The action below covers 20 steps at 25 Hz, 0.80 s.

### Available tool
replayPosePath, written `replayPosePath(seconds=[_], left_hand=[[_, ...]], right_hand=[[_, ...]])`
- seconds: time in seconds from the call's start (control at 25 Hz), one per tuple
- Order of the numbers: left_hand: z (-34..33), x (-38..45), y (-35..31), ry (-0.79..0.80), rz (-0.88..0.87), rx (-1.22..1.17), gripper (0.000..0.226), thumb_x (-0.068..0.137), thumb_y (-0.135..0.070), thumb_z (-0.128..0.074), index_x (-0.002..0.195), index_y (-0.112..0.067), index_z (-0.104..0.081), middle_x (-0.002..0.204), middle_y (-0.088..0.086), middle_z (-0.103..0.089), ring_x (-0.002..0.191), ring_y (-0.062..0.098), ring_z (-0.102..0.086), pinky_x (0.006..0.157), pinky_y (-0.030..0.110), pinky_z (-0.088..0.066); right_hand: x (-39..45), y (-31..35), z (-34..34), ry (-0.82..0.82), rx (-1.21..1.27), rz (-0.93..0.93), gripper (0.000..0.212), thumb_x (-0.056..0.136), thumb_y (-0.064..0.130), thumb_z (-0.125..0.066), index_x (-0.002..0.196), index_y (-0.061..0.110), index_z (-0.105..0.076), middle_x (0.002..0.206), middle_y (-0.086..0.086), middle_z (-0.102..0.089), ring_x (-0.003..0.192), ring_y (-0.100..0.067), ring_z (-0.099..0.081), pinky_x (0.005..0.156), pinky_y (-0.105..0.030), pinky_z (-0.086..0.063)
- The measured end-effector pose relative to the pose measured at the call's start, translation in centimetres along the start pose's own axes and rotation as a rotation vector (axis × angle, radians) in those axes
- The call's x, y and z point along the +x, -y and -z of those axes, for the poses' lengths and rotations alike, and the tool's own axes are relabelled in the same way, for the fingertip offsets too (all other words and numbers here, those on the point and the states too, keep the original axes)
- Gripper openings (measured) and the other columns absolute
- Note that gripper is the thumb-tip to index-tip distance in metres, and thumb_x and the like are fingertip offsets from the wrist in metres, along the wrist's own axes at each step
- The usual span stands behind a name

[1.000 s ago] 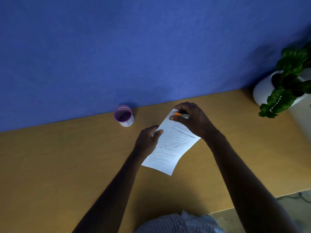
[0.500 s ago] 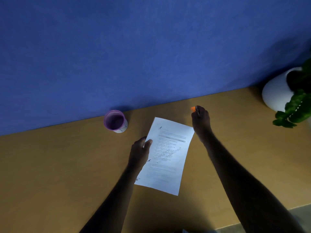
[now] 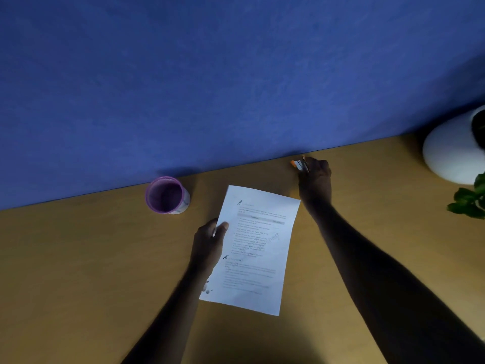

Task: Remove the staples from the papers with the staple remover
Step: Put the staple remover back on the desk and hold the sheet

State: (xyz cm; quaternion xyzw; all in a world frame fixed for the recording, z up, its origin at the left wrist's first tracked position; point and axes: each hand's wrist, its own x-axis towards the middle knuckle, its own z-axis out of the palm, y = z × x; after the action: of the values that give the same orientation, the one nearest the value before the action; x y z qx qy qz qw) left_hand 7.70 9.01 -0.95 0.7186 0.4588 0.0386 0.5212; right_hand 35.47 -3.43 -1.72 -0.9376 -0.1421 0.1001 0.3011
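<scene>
White printed papers [image 3: 256, 248] lie flat and slightly tilted on the wooden desk [image 3: 78, 271]. My left hand [image 3: 208, 244] grips their left edge, thumb on top of the sheet. My right hand [image 3: 315, 179] is beyond the papers' top right corner, near the blue wall, closed on the orange and metal staple remover [image 3: 299, 164], which sticks out to the left of my fingers. The remover is apart from the papers. No staple is discernible on the sheet.
A purple-rimmed cup [image 3: 167, 194] stands left of the papers by the blue wall [image 3: 236, 74]. A white plant pot [image 3: 454, 151] with green leaves [image 3: 469, 200] sits at the far right of the desk.
My right hand has lifted the staple remover off the papers' top corner and carried it right and back toward the wall. The papers now lie flat, and my left hand slid down their left edge.
</scene>
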Motion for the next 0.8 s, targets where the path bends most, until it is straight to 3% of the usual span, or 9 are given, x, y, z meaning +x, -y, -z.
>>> replayPosePath(seconds=[0.16, 0.32, 0.4, 0.44, 0.48, 0.52, 0.6, 0.68, 0.8], left_hand=[[-0.1, -0.1, 0.2, 0.006, 0.008, -0.033, 0.034, 0.103, -0.022, -0.06, 0.069, -0.027, -0.058, 0.063, -0.025, -0.067, 0.051, -0.005, -0.054, 0.048, 0.008, -0.036], [0.0, -0.2, 0.0, 0.019, 0.009, -0.077, 0.029, 0.103, -0.022, -0.061, 0.074, -0.025, -0.062, 0.065, -0.024, -0.069, 0.051, -0.005, -0.054, 0.048, 0.009, -0.035], [0.3, -0.3, -0.4, 0.03, 0.028, -0.152, 0.021, 0.103, -0.02, -0.062, 0.083, -0.024, -0.069, 0.071, -0.023, -0.074, 0.058, -0.006, -0.059, 0.053, 0.009, -0.039], [0.5, -0.5, -0.7, 0.045, 0.045, -0.211, 0.017, 0.103, -0.02, -0.062, 0.089, -0.022, -0.073, 0.078, -0.02, -0.077, 0.065, -0.005, -0.064, 0.057, 0.01, -0.043], [0.7, -0.7, -0.9, 0.066, 0.065, -0.272, 0.014, 0.103, -0.02, -0.062, 0.095, -0.019, -0.075, 0.087, -0.013, -0.08, 0.075, 0.003, -0.071, 0.063, 0.016, -0.049], [0.9, -1.0, -1.1, 0.084, 0.082, -0.324, 0.015, 0.103, -0.02, -0.062, 0.102, -0.014, -0.075, 0.096, -0.005, -0.082, 0.085, 0.015, -0.075, 0.07, 0.026, -0.054], [1.2, -1.6, -1.2, 0.093, 0.108, -0.411, 0.018, 0.104, -0.019, -0.061, 0.111, -0.007, -0.073, 0.108, 0.009, -0.08, 0.099, 0.033, -0.075, 0.082, 0.042, -0.058], [1.3, -1.9, -1.3, 0.072, 0.144, -0.489, 0.022, 0.104, -0.017, -0.06, 0.118, -0.004, -0.071, 0.116, 0.014, -0.078, 0.107, 0.04, -0.072, 0.091, 0.052, -0.058], [1.4, -2.1, -1.5, 0.038, 0.2, -0.565, 0.024, 0.104, -0.018, -0.06, 0.12, -0.003, -0.069, 0.121, 0.014, -0.076, 0.111, 0.038, -0.071, 0.096, 0.053, -0.055]], right_hand=[[0.5, -0.6, -0.5, 0.001, -0.032, 0.03, 0.03, 0.104, 0.007, -0.05, 0.131, 0.008, -0.062, 0.13, -0.017, -0.058, 0.121, -0.034, -0.053, 0.083, -0.03, -0.043], [-0.2, -0.7, 0.1, -0.025, 0.059, 0.0, 0.036, 0.104, 0.023, -0.057, 0.139, 0.013, -0.055, 0.135, -0.014, -0.056, 0.123, -0.03, -0.051, 0.091, -0.038, -0.05], [-1.8, -0.5, 0.4, -0.106, 0.225, -0.044, 0.039, 0.107, 0.03, -0.055, 0.142, 0.012, -0.053, 0.135, -0.012, -0.055, 0.118, -0.025, -0.056, 0.093, -0.03, -0.052], [-3.0, -0.5, 0.5, -0.135, 0.32, -0.062, 0.039, 0.108, 0.032, -0.052, 0.141, 0.012, -0.054, 0.133, -0.007, -0.055, 0.113, -0.019, -0.057, 0.09, -0.018, -0.05], [-4.6, -0.5, 0.6, -0.145, 0.403, -0.088, 0.038, 0.109, 0.036, -0.049, 0.14, 0.013, -0.054, 0.13, -0.002, -0.056, 0.109, -0.012, -0.057, 0.086, -0.009, -0.046], [-6.2, -0.6, 0.5, -0.132, 0.467, -0.124, 0.038, 0.109, 0.041, -0.045, 0.137, 0.016, -0.055, 0.126, 0.002, -0.059, 0.105, -0.007, -0.057, 0.083, -0.007, -0.044], [-9.9, -0.7, 0.4, -0.047, 0.554, -0.209, 0.042, 0.107, 0.053, -0.038, 0.127, 0.023, -0.058, 0.111, 0.011, -0.066, 0.093, 0.005, -0.061, 0.078, -0.018, -0.047], [-13.4, -1.1, 0.2, 0.059, 0.602, -0.247, 0.046, 0.102, 0.062, -0.036, 0.119, 0.026, -0.06, 0.1, 0.018, -0.068, 0.088, 0.009, -0.062, 0.072, -0.017, -0.05], [-17.8, -2.2, -0.4, 0.146, 0.579, -0.188, 0.033, 0.105, 0.051, -0.044, 0.121, 0.026, -0.06, 0.1, 0.023, -0.07, 0.09, 0.008, -0.064, 0.068, -0.013, -0.053]])
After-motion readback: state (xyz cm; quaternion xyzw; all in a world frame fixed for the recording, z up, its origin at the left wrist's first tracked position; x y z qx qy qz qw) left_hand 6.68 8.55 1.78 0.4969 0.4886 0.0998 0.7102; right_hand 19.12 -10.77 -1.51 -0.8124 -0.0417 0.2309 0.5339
